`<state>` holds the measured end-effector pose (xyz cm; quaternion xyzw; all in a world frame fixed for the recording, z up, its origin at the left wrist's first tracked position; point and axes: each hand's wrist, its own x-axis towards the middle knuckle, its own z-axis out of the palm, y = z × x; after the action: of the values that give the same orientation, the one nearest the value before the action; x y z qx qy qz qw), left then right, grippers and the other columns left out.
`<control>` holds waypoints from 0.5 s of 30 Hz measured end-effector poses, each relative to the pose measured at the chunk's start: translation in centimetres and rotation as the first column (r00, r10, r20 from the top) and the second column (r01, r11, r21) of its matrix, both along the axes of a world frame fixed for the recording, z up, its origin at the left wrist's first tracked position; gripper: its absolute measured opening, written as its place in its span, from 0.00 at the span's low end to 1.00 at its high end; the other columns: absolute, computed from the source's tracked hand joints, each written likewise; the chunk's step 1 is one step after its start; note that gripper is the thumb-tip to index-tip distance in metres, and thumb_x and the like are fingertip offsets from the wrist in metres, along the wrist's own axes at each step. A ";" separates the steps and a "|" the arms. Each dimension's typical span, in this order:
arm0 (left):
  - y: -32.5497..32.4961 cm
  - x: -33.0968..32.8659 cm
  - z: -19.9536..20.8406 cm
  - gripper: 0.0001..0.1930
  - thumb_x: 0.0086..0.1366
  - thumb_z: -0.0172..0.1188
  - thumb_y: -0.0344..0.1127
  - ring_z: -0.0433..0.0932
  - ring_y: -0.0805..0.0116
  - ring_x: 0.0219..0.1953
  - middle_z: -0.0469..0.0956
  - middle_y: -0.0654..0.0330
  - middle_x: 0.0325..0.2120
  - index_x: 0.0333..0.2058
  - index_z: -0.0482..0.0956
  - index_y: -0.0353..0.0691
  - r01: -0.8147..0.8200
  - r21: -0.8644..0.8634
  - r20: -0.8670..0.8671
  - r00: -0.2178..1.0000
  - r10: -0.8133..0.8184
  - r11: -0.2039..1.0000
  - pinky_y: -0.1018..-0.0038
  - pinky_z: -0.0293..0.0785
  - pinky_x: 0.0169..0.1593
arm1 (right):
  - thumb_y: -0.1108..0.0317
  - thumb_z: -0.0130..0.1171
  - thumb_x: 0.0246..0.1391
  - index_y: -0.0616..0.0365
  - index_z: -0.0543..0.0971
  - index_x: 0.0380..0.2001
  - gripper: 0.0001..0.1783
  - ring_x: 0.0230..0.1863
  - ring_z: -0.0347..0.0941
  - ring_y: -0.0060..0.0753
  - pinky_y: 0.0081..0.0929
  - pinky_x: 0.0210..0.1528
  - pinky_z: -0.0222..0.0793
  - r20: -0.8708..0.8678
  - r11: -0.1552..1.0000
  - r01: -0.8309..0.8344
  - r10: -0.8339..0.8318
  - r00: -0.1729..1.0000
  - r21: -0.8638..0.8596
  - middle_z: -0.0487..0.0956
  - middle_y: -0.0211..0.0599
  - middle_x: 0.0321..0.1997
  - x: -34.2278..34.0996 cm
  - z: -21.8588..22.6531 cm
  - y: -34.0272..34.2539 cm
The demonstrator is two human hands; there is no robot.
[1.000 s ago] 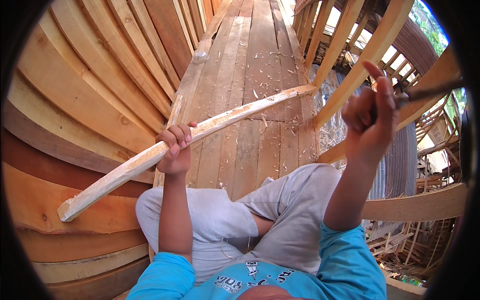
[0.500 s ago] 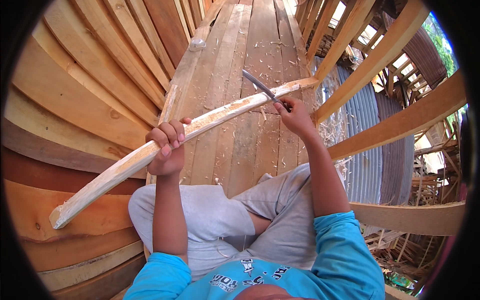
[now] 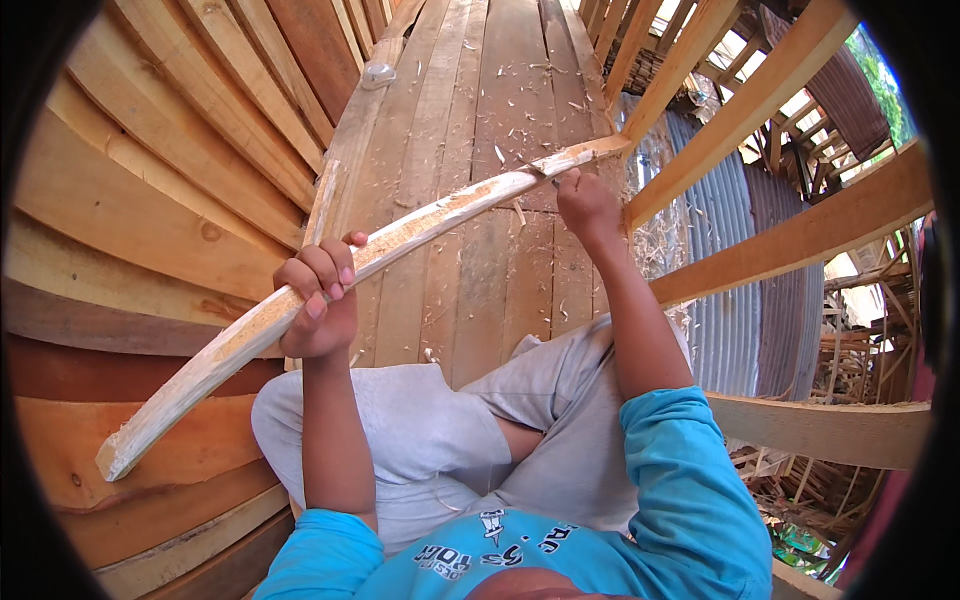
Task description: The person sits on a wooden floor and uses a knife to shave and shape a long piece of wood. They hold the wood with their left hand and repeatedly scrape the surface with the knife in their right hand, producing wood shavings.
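Note:
A long, slightly curved wooden pole (image 3: 430, 222), pale and stripped, slants across in front of me from lower left to upper right. My left hand (image 3: 320, 292) is closed around its nearer half, fingers over the top. Near the pole's far end, my right hand (image 3: 590, 208) is closed on a knife (image 3: 530, 168). Its thin dark blade lies across the wood and looks almost edge-on; the fist hides the handle. The pole's far tip reaches the wooden railing on the right.
Wood shavings (image 3: 518, 212) litter the plank floor (image 3: 490, 290). Curved boards (image 3: 140, 210) line the left side. Slanting wooden rails (image 3: 790, 232) stand on the right, with corrugated metal sheets (image 3: 735, 250) beyond. A small clear container (image 3: 378, 75) sits farther off at the left.
My right hand has moved slightly upward and turned, so the knife blade now shows thin and flatter across the pole. The pole's near end and my left hand have shifted slightly down.

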<state>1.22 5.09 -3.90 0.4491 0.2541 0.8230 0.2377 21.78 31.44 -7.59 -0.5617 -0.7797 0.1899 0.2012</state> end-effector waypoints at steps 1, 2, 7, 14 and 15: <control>0.2 0.1 0.2 0.10 0.53 0.59 0.38 0.67 0.69 0.33 0.64 0.66 0.22 0.23 0.65 0.48 0.008 0.000 -0.006 1.000 -0.008 1.000 0.51 0.59 0.60 | 0.56 0.36 0.61 0.69 0.82 0.29 0.30 0.43 0.76 0.67 0.55 0.51 0.69 -0.010 1.000 -0.007 0.007 1.000 0.023 0.80 0.63 0.36 0.6 -0.6 0.6; 0.3 0.2 0.2 0.10 0.53 0.59 0.38 0.67 0.69 0.33 0.64 0.66 0.22 0.23 0.65 0.48 0.009 0.001 -0.008 1.000 -0.009 1.000 0.51 0.59 0.60 | 0.56 0.36 0.61 0.68 0.82 0.28 0.29 0.41 0.76 0.67 0.55 0.50 0.69 -0.009 0.999 -0.015 0.015 1.000 0.050 0.80 0.63 0.34 0.6 -1.0 0.4; -0.3 -0.3 -0.3 0.11 0.52 0.60 0.38 0.67 0.69 0.32 0.64 0.66 0.21 0.22 0.65 0.48 -0.017 0.009 0.009 1.000 0.017 1.000 0.51 0.59 0.60 | 0.53 0.37 0.63 0.67 0.81 0.27 0.30 0.38 0.76 0.69 0.56 0.44 0.71 0.107 0.984 -0.162 0.168 0.980 -0.069 0.79 0.64 0.32 -2.4 3.2 -5.9; 0.1 0.3 0.0 0.11 0.52 0.60 0.38 0.66 0.69 0.32 0.63 0.67 0.21 0.22 0.64 0.48 0.006 -0.003 0.002 1.000 -0.006 1.000 0.51 0.59 0.60 | 0.56 0.36 0.64 0.65 0.82 0.23 0.30 0.32 0.78 0.64 0.55 0.41 0.72 -0.006 0.986 -0.027 0.028 1.000 0.165 0.80 0.59 0.26 0.4 -1.7 -1.0; -0.1 0.0 0.0 0.11 0.52 0.60 0.38 0.66 0.69 0.32 0.63 0.67 0.21 0.22 0.64 0.48 0.002 -0.003 -0.002 1.000 -0.002 1.000 0.51 0.59 0.60 | 0.55 0.36 0.63 0.66 0.81 0.25 0.30 0.34 0.77 0.65 0.55 0.42 0.72 0.052 0.990 -0.099 0.094 0.994 0.099 0.80 0.60 0.28 -0.4 -0.2 -2.6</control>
<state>1.23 4.94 -3.94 0.4499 0.2548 0.8219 0.2390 21.41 28.88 -7.76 -0.5168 -0.8191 0.1464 0.2015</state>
